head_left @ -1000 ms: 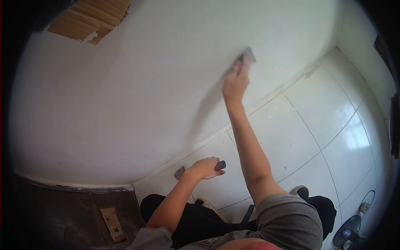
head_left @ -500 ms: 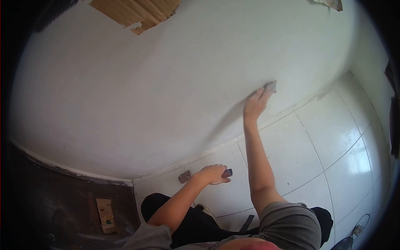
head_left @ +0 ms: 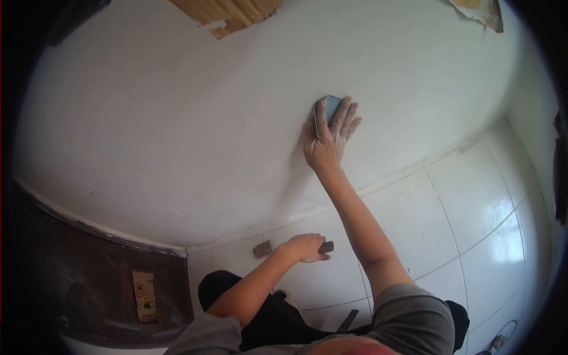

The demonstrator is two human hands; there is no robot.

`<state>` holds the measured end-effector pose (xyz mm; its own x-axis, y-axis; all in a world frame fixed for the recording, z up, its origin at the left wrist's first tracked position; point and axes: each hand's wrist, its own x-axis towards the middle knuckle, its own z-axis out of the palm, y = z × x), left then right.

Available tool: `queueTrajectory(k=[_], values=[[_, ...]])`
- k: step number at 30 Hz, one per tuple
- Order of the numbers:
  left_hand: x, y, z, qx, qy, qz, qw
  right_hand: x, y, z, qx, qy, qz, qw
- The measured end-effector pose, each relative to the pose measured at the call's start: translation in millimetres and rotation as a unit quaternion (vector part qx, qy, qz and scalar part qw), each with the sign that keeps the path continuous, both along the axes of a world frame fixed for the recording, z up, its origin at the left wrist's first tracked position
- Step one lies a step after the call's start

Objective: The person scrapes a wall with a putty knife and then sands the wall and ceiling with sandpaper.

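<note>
My right hand (head_left: 330,130), dusty with white powder, presses a flat blue-grey pad (head_left: 333,107) against the white wall (head_left: 177,130). Its fingers are spread over the pad. Lower down, above the tiled floor, my left hand (head_left: 305,247) is wrapped round a dark handle (head_left: 326,247). A reddish-brown blade (head_left: 262,249) shows on the other side of that hand, seemingly part of the same tool.
Torn brown cardboard (head_left: 236,15) is at the top, with another torn piece (head_left: 482,13) at upper right. White floor tiles (head_left: 414,207) meet the wall's base. A cardboard strip (head_left: 144,296) lies on a dark surface (head_left: 106,284) at lower left. A cable (head_left: 503,337) is at lower right.
My right hand has moved left and slightly up along the wall with the pad, and its fingers now show spread. My left hand has hardly moved. The view has shifted slightly.
</note>
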<state>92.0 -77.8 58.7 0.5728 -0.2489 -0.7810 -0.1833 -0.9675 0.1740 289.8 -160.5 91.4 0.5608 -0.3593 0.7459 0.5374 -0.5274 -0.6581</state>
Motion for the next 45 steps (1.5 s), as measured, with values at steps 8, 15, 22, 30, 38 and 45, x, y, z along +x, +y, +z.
queueTrajectory(k=[8,15,22,30,38,45], values=[[-3,0,3,0.016,0.003,0.003,1.000,45,-76,122,0.054,-0.060,-0.070,0.994],[1,-2,0,0.020,0.007,-0.002,1.000,-5,-11,105,-0.049,-0.037,0.033,0.998],[6,1,-12,0.013,0.046,0.035,0.998,-44,47,36,-0.170,-0.008,0.070,0.983],[-2,10,-8,0.018,0.003,0.018,1.000,30,-42,116,0.082,-0.061,-0.044,0.994],[-15,21,-5,0.023,0.006,0.025,0.999,54,-106,107,0.149,0.012,-0.103,0.983],[-12,21,-6,0.043,0.036,0.051,0.997,-8,-9,70,0.094,0.038,0.011,0.995]])
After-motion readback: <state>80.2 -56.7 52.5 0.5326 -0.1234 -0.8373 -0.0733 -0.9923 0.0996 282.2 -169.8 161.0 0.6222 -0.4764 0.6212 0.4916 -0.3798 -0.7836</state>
